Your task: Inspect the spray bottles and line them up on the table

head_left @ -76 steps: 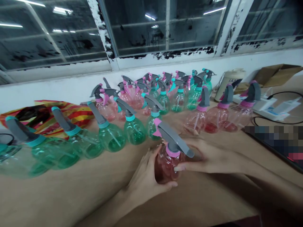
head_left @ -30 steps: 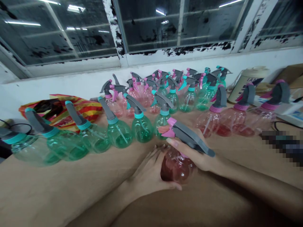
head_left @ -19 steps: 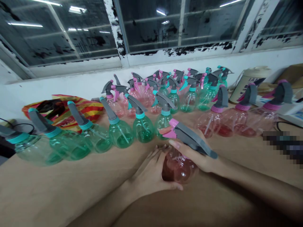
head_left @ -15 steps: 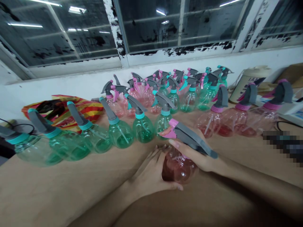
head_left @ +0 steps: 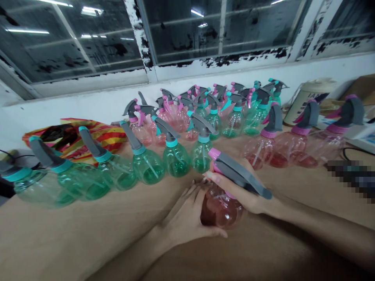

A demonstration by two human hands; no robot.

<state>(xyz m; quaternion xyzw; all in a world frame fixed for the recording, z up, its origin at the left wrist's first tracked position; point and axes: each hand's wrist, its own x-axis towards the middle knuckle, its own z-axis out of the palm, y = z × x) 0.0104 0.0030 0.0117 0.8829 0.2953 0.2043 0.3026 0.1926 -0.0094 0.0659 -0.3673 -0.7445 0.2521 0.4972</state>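
Note:
A pink spray bottle (head_left: 224,208) with a grey and pink spray head (head_left: 238,169) stands on the table in front of me. My left hand (head_left: 187,212) is wrapped round the left side of its clear round body, thumb at the near side. Round the neck, just under the spray head, my right hand (head_left: 243,191) is closed, with its fingers at the trigger side. The trigger itself is mostly hidden by those fingers. Nearest beyond my hands is a green spray bottle (head_left: 202,154) with a turquoise collar.
Several green spray bottles (head_left: 148,168) form a row to the left. Several pink ones (head_left: 259,150) stand to the right, and more of both colours crowd behind. A striped plastic bag (head_left: 96,136), a cream container (head_left: 307,101) and a blurred dark object (head_left: 354,175) lie further out on the table (head_left: 88,238).
My right fingers have drawn in toward the bottle neck, and the pink trigger that stuck out before is now pulled in. My left hand stays on the bottle body. The view has shifted slightly.

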